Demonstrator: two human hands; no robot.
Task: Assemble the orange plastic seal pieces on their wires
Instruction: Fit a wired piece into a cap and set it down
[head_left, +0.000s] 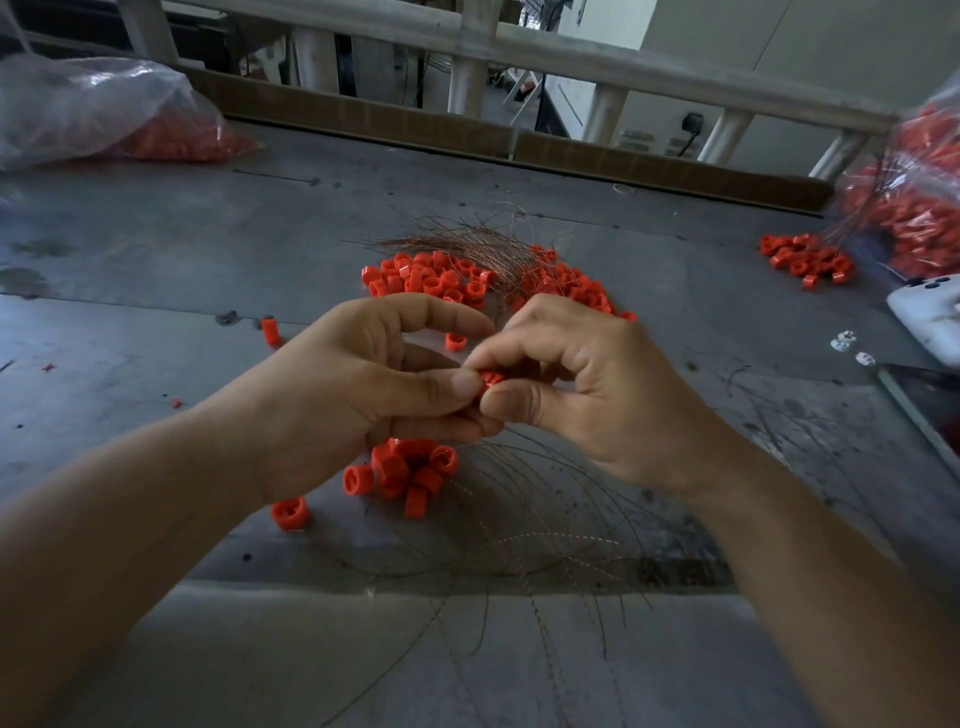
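Item: one orange seal piece (491, 378), pinched between fingertips of my left hand (363, 384) and right hand (587, 395); loose pile (457, 283) and wire bundle (467, 243) at 12 o'clock, smaller cluster (410, 473) at 6.

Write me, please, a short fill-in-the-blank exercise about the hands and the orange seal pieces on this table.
The left hand and the right hand together pinch ____ orange seal piece.
The lone seal piece set apart lies to the ____ of the large pile.
The plastic bag with wires poking out sits at the ____ edge of the table.
Missing words: one; left; right.
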